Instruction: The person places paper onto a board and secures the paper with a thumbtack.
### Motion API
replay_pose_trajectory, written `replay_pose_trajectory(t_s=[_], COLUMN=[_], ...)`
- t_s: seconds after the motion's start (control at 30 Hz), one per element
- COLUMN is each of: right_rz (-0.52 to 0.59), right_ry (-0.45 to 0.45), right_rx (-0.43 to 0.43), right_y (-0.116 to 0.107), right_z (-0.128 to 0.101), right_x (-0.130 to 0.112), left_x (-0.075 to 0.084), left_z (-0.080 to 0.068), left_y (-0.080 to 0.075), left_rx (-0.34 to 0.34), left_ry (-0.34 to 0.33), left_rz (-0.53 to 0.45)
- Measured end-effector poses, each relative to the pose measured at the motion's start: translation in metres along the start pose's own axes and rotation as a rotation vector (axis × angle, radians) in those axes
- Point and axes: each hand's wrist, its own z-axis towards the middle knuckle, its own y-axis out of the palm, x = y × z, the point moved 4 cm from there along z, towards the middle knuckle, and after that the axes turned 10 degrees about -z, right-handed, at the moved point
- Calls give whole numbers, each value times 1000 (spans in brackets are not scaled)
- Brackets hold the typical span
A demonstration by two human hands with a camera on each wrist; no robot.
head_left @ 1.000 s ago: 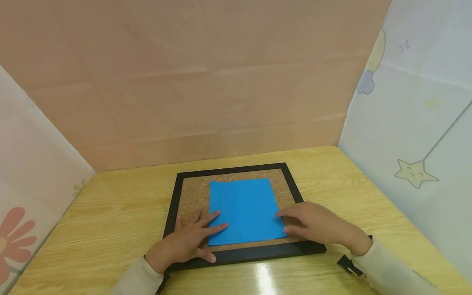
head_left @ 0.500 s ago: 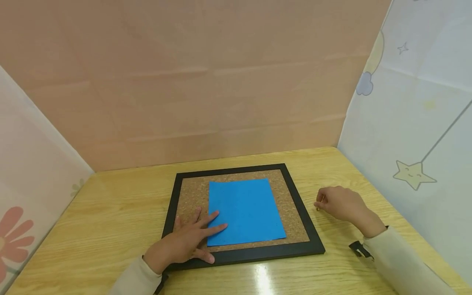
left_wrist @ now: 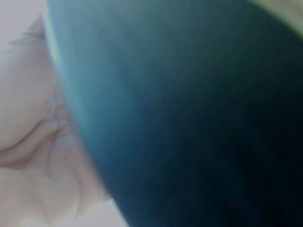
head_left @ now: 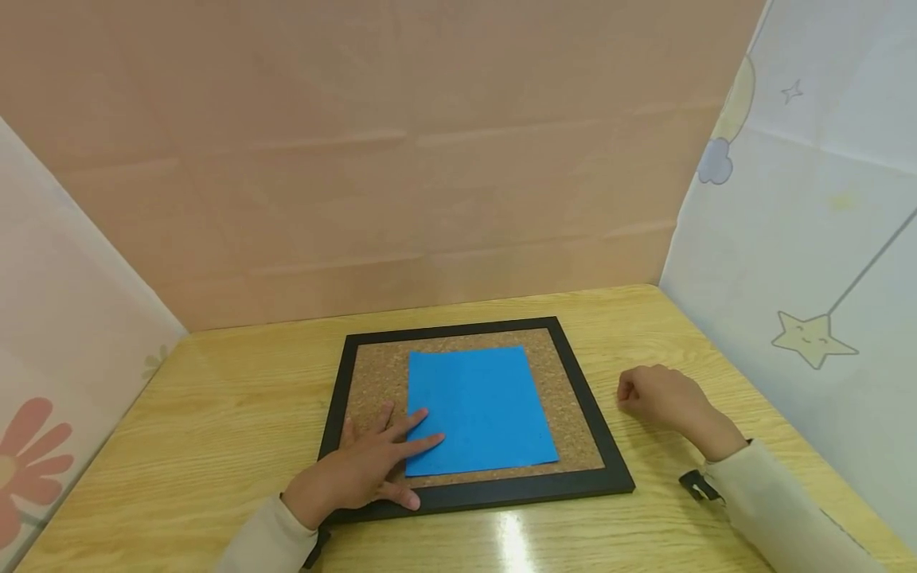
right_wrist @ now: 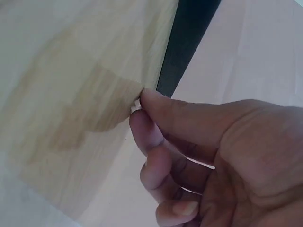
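Wooden tabletop (head_left: 215, 430) carries black-framed cork board (head_left: 566, 414) with blue paper sheet (head_left: 476, 406) on the cork. Left hand (head_left: 358, 469), fingers spread flat, presses the sheet's near-left corner. Right hand (head_left: 662, 398), right of the frame, thumb and forefinger pinched together; anything held too small to tell.

Right hand (head_left: 662, 396) is off the bright blue paper sheet (head_left: 478, 409): a second ago its fingers lay flat on the sheet's right lower corner, over the black-framed cork board (head_left: 372, 374). Now it sits on the pale wooden tabletop (head_left: 215, 430), right of the frame and apart from it. Fingers, straight before, are curled in; the right wrist view shows thumb and forefinger tips pressed together on something tiny, too small to identify. The thin yellowish item glimpsed at its fingertips half a second ago no longer shows in the head view.
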Motion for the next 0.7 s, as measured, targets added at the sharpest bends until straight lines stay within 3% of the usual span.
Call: replay_pose_trajectory(t_s=[0.7], right_rz=[-58], right_ry=[14], right_rx=[113], right_y=[-4], right_z=[0], right_x=[-2], left_x=[1], left_z=[-2], left_y=[-1], left_rx=[-8], left_ry=[8], left_rz=[-4])
